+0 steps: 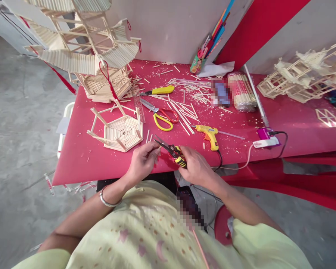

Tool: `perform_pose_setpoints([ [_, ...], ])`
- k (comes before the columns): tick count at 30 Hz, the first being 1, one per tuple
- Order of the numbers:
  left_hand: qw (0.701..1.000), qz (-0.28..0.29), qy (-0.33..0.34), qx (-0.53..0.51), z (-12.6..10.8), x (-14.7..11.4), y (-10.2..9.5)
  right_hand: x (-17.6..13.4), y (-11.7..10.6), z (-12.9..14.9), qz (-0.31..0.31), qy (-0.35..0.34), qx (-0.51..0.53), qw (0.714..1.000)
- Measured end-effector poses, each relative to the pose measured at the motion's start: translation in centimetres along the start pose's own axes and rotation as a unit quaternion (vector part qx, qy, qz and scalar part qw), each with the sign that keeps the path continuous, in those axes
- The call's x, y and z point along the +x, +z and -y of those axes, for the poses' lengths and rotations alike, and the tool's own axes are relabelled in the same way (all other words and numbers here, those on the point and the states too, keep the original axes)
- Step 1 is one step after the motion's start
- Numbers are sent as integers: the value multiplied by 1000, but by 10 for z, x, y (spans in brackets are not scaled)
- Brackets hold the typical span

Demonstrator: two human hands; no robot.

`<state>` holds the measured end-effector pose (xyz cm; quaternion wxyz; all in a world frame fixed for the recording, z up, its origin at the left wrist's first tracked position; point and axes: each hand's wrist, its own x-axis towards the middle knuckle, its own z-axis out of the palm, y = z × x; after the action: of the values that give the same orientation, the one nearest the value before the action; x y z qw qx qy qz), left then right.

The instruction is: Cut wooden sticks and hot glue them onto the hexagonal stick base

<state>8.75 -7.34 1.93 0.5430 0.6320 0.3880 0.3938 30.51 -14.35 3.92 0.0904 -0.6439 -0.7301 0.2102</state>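
Observation:
Near the front edge of the table, my left hand is closed in a pinch on a small wooden stick, mostly hidden by the fingers. My right hand grips a pair of snips with dark blades and yellow-and-black handles. The blades point left and reach over my left fingertips, close to the stick's end. Just beyond my left hand sits a hexagonal stick base with short upright posts. A few cut sticks lie between that base and the snips.
A tall stick pagoda stands at the back left. Behind my hands lie scissors, a yellow cutter knife, a glue gun and loose sticks. Farther right are bundled sticks, a power strip and another stick frame.

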Motion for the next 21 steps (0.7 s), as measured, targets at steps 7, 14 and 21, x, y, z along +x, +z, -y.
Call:
perform_pose_setpoints([
  [7,997,6,-35,-68,11,3,8,-4,-5,-1,7,31,-6,999],
  [14,992,-7,-42,-122,16,9,10,-1,6,-6,-54,99,-44,993],
  [21,983,-6,-75,-165,6,13,8,17,-16,-8,-38,134,-28,990],
])
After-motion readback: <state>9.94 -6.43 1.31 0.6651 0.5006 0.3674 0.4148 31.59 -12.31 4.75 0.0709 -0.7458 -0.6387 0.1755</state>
